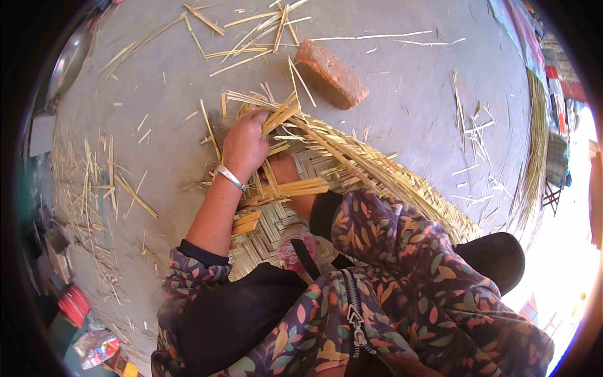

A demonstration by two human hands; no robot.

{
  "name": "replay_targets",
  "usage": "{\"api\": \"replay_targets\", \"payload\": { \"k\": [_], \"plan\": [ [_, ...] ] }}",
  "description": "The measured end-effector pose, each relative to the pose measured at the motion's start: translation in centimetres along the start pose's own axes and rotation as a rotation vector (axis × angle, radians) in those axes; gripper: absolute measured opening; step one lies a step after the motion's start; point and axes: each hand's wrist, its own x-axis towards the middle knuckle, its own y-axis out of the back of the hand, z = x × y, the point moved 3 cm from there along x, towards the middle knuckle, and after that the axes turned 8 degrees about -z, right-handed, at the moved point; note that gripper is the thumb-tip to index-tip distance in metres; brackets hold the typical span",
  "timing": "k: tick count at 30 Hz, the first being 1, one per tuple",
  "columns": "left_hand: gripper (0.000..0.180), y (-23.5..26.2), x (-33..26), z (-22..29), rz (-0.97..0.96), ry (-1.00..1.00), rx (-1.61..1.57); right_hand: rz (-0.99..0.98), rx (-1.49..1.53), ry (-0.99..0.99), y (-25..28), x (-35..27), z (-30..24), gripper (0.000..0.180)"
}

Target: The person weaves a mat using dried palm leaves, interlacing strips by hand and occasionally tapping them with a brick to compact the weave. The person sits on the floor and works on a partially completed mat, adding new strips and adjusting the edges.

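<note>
A woven straw mat [276,221] lies in front of me, its thick plaited edge [383,164] running from the upper middle down to the right. At the mat's far left corner, my left hand [247,142], with a silver bangle at its wrist, is closed around a bundle of flat straw strips [281,118]. Just right of it and lower, my right hand [282,168] is against the weave. Loose strips cross over it and hide most of its fingers, so its grip does not show. Another bundle of strips [295,188] sticks out over my right wrist.
A red brick [331,74] lies on the grey floor [402,69] beyond the mat. Straw scraps [110,182] are scattered left, far and right. Long thin stalks [535,141] stand along the right side. A metal vessel [70,61] is at the far left, a red item [74,305] at the lower left.
</note>
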Motion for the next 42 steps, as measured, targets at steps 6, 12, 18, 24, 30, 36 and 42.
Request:
{"api": "replay_targets", "payload": {
  "k": [6, 12, 18, 24, 30, 36, 42],
  "plan": [
    [0.049, -0.3, -0.5, -0.3, 0.014, -0.014, -0.03, -0.45, -0.325, 0.032, 4.0, -14.0, -5.9, 0.024],
    [0.05, -0.1, -0.5, -0.5, 0.033, -0.07, -0.061, -0.954, -0.826, 0.395, 12.4, -19.3, -27.7, 0.025],
    [0.05, -0.3, -0.5, -0.5, 0.063, -0.114, -0.062, -0.485, -1.056, 0.026, 17.2, -9.1, -29.1, 0.048],
    [0.049, -0.3, -0.4, -0.9, 0.047, -0.084, -0.112, -0.679, -0.774, -0.054, 13.0, -2.4, -20.5, 0.079],
    [0.051, -0.5, -0.3, -1.3, 0.039, -0.074, -0.139, -0.529, -0.813, -0.112, 12.2, 0.1, -17.8, 0.067],
    [0.055, -0.8, -0.3, -1.7, 0.031, -0.017, -0.164, -0.384, -0.971, -0.048, 11.9, 0.3, -17.1, 0.076],
    [0.052, -0.9, -0.2, -2.2, 0.0, 0.066, -0.307, -0.307, -1.083, -0.015, 11.5, 0.2, -16.9, 0.089]
  ]
}}
